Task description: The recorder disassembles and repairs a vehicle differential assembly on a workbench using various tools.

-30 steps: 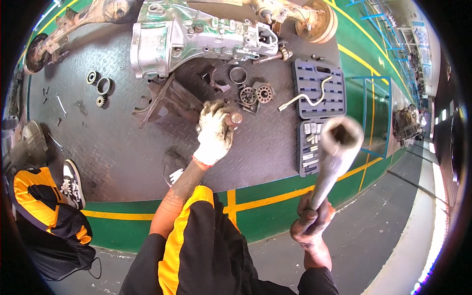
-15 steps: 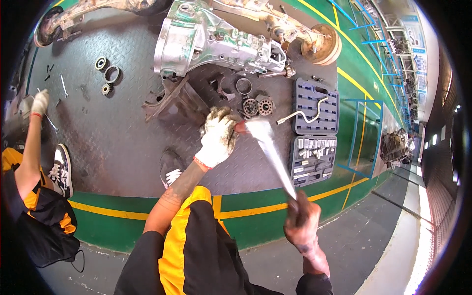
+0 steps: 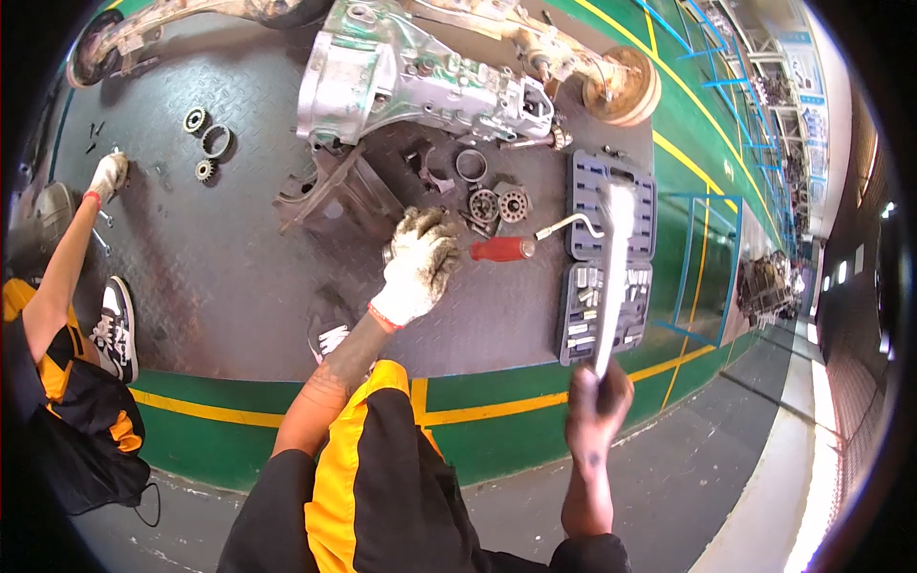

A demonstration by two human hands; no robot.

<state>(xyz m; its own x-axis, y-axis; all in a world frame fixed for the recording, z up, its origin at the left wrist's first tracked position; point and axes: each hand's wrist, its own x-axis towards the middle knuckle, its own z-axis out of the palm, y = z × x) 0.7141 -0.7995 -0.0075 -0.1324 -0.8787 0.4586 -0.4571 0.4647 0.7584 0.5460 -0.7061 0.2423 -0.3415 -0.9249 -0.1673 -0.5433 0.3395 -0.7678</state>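
Observation:
My left hand [image 3: 418, 263], in a dirty white glove, is closed around the shaft of a screwdriver [image 3: 503, 249]. Its red handle points right; its tip is hidden by the glove. Just beyond that hand lies a dark, angular metal bracket [image 3: 344, 196]; whether the tip touches it I cannot tell. My bare right hand [image 3: 597, 396] is wrapped round the lower end of a hammer [image 3: 611, 286] with a long silvery handle. The hammer stands raised over the socket set, apart from the screwdriver, its head smeared by motion.
A silver gearbox housing [image 3: 411, 86] lies at the back, before a rusty axle [image 3: 621, 86]. An open socket case [image 3: 611, 253] holds a bent speed-brace handle [image 3: 573, 222]. Bearings [image 3: 514, 203] and a ring [image 3: 471, 165] lie nearby. A co-worker's gloved hand [image 3: 112, 174] works at left.
My right hand has swung the hammer from the red screwdriver handle up and to the right. My left hand stays nearly still. The co-worker's hand has moved right and forward.

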